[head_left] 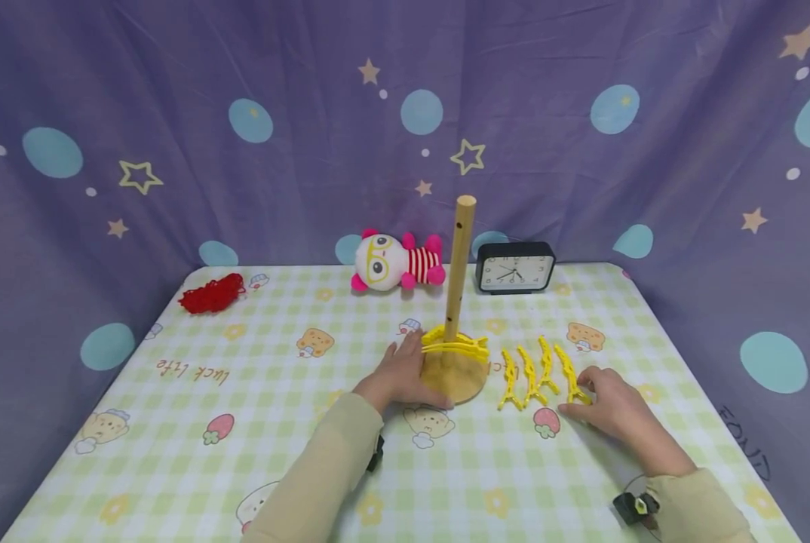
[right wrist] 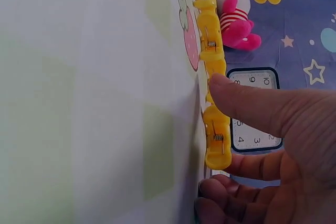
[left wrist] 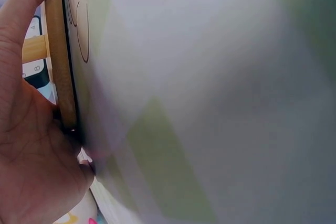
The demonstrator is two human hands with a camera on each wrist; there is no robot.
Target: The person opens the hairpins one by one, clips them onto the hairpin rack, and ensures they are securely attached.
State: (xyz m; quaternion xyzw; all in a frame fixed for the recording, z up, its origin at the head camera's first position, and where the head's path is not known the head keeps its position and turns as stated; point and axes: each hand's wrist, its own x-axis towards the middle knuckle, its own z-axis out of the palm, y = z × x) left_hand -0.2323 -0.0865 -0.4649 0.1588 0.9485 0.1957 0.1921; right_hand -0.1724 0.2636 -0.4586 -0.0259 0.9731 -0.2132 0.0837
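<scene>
A wooden stand, a round base with an upright pole (head_left: 461, 264), stands near the table's middle. My left hand (head_left: 405, 373) grips the left rim of its base (left wrist: 59, 51), fingers behind and thumb in front. Several yellow hair clips (head_left: 455, 347) lie across the base around the foot of the pole. More yellow clips stand in a row to the right of the stand. At the rightmost clip (head_left: 569, 373), my right hand (head_left: 612, 403) has thumb and fingers spread on either side of its forked end (right wrist: 218, 137); whether they touch it I cannot tell.
A pink and white plush toy (head_left: 398, 262) lies behind the stand, and a black desk clock (head_left: 516, 268) stands to the toy's right. At the back left is a red mesh bundle (head_left: 213, 294). A purple curtain (head_left: 310, 151) hangs behind the checked tablecloth (head_left: 174, 452).
</scene>
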